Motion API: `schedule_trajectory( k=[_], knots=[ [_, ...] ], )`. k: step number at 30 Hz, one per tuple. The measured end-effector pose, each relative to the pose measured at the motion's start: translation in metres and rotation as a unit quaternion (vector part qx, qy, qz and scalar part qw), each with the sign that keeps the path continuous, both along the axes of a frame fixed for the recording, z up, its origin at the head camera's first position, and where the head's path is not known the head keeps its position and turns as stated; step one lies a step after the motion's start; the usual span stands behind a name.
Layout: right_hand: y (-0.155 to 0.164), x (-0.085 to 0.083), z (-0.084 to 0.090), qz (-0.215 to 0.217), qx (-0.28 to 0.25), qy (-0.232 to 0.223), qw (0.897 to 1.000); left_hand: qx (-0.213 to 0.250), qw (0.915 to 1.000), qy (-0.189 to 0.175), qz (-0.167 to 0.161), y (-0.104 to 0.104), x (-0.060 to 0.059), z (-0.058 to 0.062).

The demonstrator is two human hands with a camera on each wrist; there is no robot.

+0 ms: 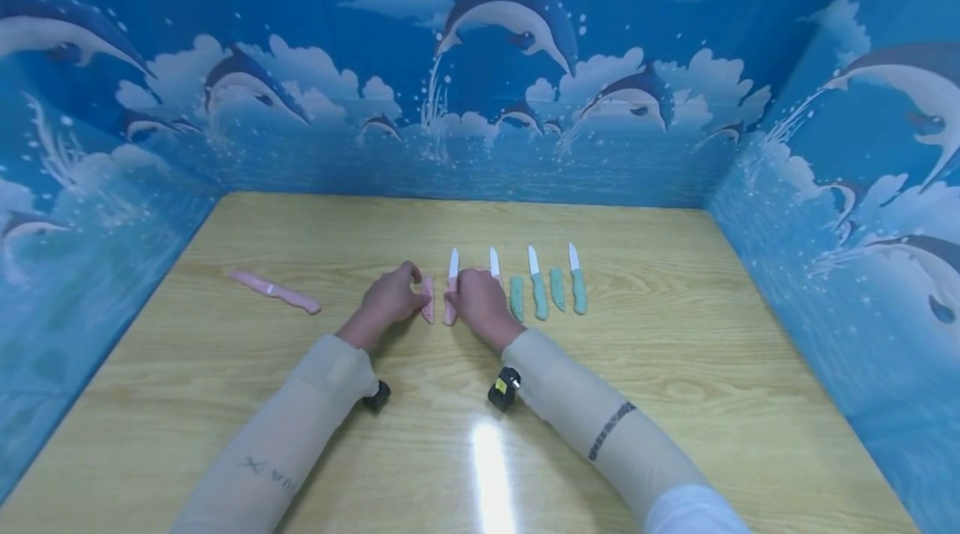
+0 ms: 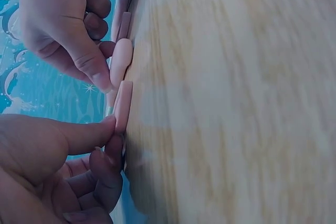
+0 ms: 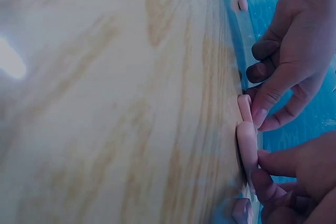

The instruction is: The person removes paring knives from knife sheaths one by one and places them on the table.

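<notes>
My left hand (image 1: 392, 299) pinches a pink knife sheath (image 1: 428, 301) between thumb and finger, low over the table. Just right of it, a small knife with a white blade and pink handle (image 1: 449, 309) lies with its tip pointing away from me. The right hand (image 1: 483, 305) pinches this knife's handle; in the right wrist view thumb and fingertip are at the pink handle (image 3: 247, 145), close beside the sheath (image 3: 244, 107). Beyond the right hand shows the white blade (image 1: 494, 262) of a second knife, its lower part hidden by that hand.
Right of the hands lie a green sheath (image 1: 517, 298), a green-handled knife (image 1: 538, 292), another green sheath (image 1: 557, 289) and another green-handled knife (image 1: 577, 284), in a row. A sheathed pink knife (image 1: 273, 290) lies at the left. Dolphin-print walls (image 1: 465, 159) border the wooden table (image 1: 675, 367).
</notes>
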State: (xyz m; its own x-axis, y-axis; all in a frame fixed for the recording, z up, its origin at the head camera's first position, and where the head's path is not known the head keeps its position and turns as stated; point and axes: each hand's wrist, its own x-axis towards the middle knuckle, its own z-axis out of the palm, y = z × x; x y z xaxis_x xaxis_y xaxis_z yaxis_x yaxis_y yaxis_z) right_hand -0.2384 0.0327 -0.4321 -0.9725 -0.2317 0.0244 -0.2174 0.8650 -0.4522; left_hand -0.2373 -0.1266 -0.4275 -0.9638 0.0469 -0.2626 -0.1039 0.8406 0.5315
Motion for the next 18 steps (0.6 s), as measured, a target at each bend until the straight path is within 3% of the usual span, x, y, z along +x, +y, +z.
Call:
schedule_trajectory(
  k=[10, 18],
  knots=[
    [0.008, 0.001, 0.000, -0.013, -0.069, -0.020, 0.997, 0.016, 0.9997, -0.005, 0.019, -0.001, 0.000, -0.004],
    [0.005, 0.008, 0.004, 0.013, -0.088, -0.002, 0.996, 0.018, 0.9990, 0.039, 0.013, -0.011, 0.006, 0.003]
  ],
)
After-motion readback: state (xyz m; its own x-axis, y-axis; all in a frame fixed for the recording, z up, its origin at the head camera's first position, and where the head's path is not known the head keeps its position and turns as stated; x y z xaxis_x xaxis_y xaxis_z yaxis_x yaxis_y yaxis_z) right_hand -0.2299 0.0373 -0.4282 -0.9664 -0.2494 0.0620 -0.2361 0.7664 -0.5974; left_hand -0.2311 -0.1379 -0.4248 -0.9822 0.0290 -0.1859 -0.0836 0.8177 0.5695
